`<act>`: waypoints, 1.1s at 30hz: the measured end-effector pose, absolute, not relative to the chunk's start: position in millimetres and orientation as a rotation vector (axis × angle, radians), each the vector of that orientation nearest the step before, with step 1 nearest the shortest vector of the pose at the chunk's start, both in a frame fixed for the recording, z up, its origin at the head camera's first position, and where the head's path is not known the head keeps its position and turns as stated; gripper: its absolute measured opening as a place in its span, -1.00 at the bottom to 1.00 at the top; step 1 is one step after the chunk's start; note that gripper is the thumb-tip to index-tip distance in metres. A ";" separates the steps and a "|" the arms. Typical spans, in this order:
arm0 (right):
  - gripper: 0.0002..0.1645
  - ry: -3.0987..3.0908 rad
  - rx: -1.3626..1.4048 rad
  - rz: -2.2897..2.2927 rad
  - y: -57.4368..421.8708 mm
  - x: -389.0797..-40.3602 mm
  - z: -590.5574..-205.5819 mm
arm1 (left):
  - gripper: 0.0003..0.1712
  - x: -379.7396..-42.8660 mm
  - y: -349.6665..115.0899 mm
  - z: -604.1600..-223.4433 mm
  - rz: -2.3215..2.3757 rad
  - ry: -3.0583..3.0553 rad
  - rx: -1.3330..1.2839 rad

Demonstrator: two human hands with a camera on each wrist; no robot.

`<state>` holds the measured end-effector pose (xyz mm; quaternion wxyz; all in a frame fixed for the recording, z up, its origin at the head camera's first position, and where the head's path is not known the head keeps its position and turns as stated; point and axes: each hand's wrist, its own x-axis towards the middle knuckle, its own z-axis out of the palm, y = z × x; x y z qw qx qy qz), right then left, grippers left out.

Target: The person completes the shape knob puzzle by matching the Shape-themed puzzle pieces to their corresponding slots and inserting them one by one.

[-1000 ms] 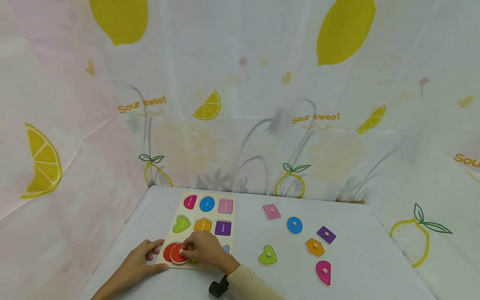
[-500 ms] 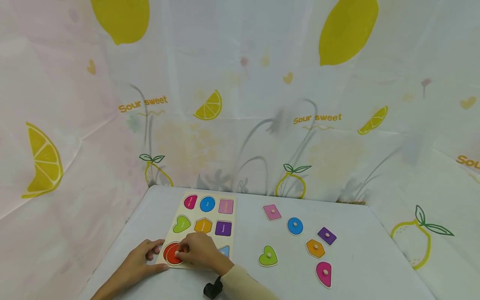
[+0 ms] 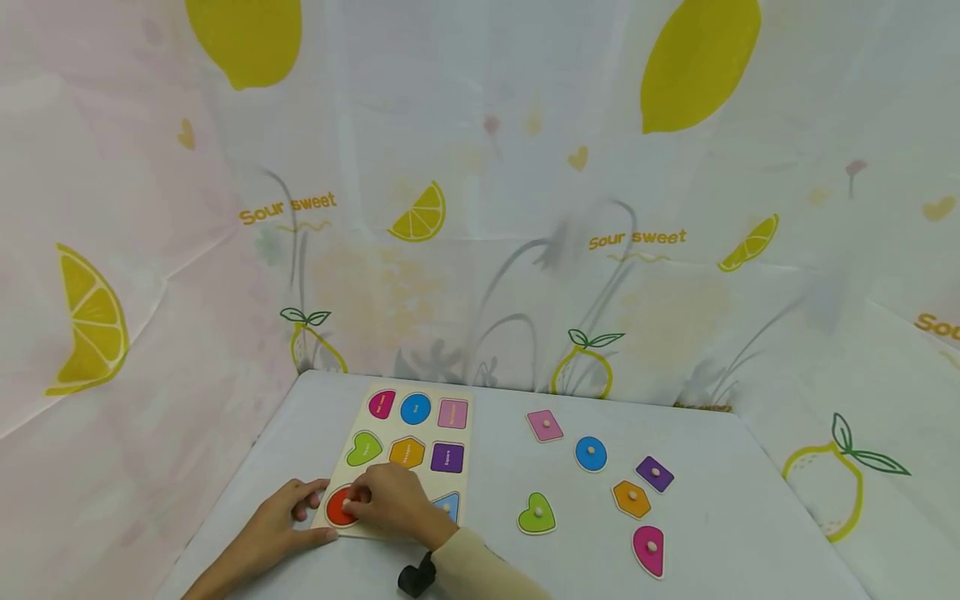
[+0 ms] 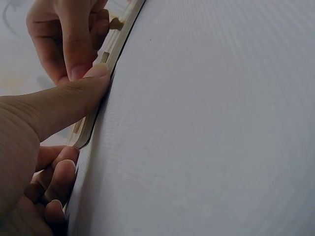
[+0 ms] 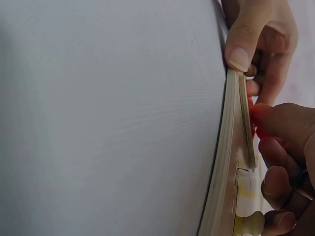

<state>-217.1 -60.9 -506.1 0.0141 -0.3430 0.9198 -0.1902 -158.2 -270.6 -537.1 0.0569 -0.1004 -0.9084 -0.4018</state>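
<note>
A cream puzzle board (image 3: 388, 427) with coloured, labelled shapes lies at the table's left. My left hand (image 3: 287, 518) grips its near left corner, thumb on the front edge and fingers along the side. My right hand (image 3: 393, 500) pinches the small knob of a red circle puzzle piece (image 3: 339, 510) over the near left spot. In the right wrist view, this piece (image 5: 247, 123) leans, one end close to the board and the other raised. A light blue triangle piece (image 3: 447, 503) sits in the near right spot; my right hand covers the spot between.
Right of the board lie knobbed pieces: pink diamond (image 3: 544, 426), blue circle (image 3: 591, 454), purple rectangle (image 3: 655, 473), orange hexagon (image 3: 632, 499), green heart (image 3: 536, 514) and magenta half-round (image 3: 649, 551). Lemon-print cloth (image 3: 480, 275) hangs behind the white table (image 3: 720, 517).
My right hand has carried the red circle piece leftward until it covers the printed red spot, which showed beside it before. My left hand stays on the board's corner.
</note>
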 end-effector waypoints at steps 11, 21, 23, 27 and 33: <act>-0.81 2.879 -1.025 -0.593 -64.3 -217.8 -504.6 | -0.12 -159.0 -270.9 -536.5 -1.222 -2.780 -0.296; -0.79 2.885 -0.992 -0.604 -63.3 -217.2 -505.0 | -0.13 -157.6 -269.6 -535.3 -1.214 -2.769 -0.306; -0.79 2.883 -0.991 -0.612 -60.6 -217.0 -503.3 | -0.13 -157.8 -269.1 -534.7 -1.219 -2.780 -0.300; -0.80 2.880 -0.966 -0.667 -50.8 -218.0 -498.1 | -0.12 -158.0 -268.5 -534.0 -1.231 -2.818 -0.262; -0.87 2.915 -0.954 -0.751 -25.6 -225.2 -493.8 | -0.08 -158.9 -268.1 -534.5 -1.251 -2.858 -0.187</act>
